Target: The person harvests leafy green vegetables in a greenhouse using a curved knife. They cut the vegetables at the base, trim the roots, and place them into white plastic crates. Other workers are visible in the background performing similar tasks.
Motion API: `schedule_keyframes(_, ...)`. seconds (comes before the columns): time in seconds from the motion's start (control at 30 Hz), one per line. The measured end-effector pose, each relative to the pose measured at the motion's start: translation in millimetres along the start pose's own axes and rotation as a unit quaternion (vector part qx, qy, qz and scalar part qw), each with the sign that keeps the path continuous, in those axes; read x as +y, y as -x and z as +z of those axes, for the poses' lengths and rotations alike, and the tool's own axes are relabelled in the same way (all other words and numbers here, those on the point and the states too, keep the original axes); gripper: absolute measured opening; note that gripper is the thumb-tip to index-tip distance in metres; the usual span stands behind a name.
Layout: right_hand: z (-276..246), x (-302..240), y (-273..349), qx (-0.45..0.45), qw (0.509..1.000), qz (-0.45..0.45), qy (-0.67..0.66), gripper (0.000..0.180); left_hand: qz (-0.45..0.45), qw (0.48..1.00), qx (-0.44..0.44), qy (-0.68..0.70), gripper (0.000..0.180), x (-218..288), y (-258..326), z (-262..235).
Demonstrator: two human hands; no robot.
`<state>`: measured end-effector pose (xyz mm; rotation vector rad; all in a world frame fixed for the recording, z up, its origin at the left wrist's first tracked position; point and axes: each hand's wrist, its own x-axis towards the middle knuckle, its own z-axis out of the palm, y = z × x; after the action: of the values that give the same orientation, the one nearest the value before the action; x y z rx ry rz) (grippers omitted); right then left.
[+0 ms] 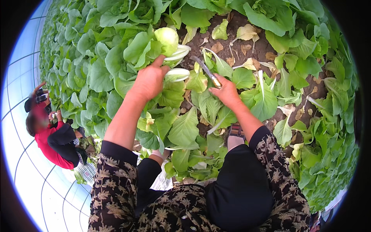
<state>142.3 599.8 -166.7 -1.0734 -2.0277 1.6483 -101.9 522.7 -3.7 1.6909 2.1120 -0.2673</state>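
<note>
Green bok choy (164, 48), thick white stalks, upright.

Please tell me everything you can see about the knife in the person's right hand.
The knife is small, with a narrow, dull grey blade that looks like worn metal and points up and to the left, over bare soil. Its yellowish handle is mostly hidden inside the right hand, whose fingers close around it. The blade touches nothing clearly; cut green leaves lie just beneath and beside it.
</note>
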Motion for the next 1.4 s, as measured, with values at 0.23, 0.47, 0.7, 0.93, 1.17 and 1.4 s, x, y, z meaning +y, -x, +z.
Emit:
schedule_keyframes(0.23,-53,-52,-8,-0.04,0.966,0.141,-0.212,0.041,0.018,0.972,0.078,0.221,0.056,43,48,-31)
schedule_keyframes(0.47,-83,-109,-20,-0.062,0.964,0.055,-0.254,0.041,0.046,0.959,0.039,0.277,0.056,65,82,-48)
schedule_keyframes(0.7,-62,-106,-16,-0.066,0.99,-0.126,0.001,0.041,0.067,0.959,0.007,0.276,0.056,74,99,-30)
schedule_keyframes(0.93,-57,-93,-9,0.13,0.978,0.046,0.159,0.03,0.047,0.961,0.03,0.272,0.052,78,113,-14)
schedule_keyframes(1.17,-85,-95,0,-0.088,0.952,0.04,-0.29,0.039,-0.054,0.761,0.062,0.644,0.046,68,126,-27)
schedule_keyframes(1.4,-65,-133,1,-0.227,0.783,-0.019,-0.579,0.047,-0.158,0.505,0.115,0.841,0.067,85,150,21)
